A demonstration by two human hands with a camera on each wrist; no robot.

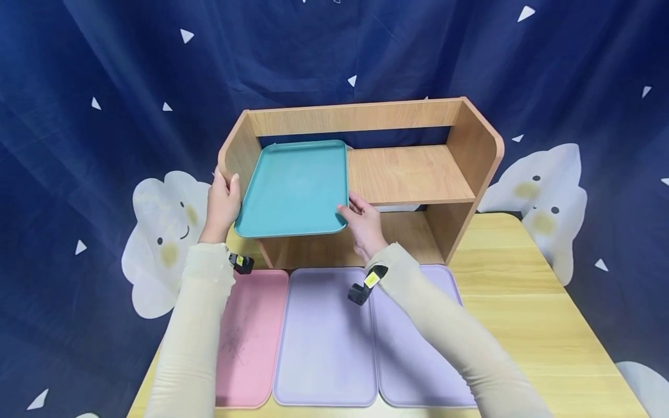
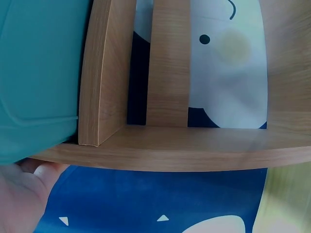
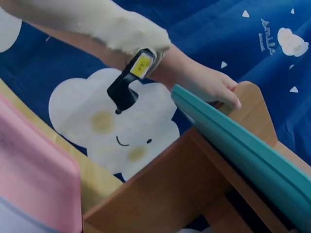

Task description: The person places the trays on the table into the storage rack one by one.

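Observation:
A teal tray (image 1: 298, 188) lies on the left part of the upper board of a wooden shelf (image 1: 410, 174), its near end jutting out past the board's front edge. At the tray's right edge, my right hand (image 1: 363, 223) pinches the rim with the thumb on top. My left hand (image 1: 222, 206) grips the front edge of the shelf's left side panel (image 3: 250, 109), close to the tray's left side. In the left wrist view the tray (image 2: 39, 73) sits against the board edge, and only part of the left hand (image 2: 24, 196) shows.
On the wooden table (image 1: 522, 325), a pink tray (image 1: 256, 337) and two lilac trays, one in the middle (image 1: 324, 342) and one on the right (image 1: 418, 371), lie side by side before the shelf. A blue curtain (image 1: 104, 145) with clouds hangs behind.

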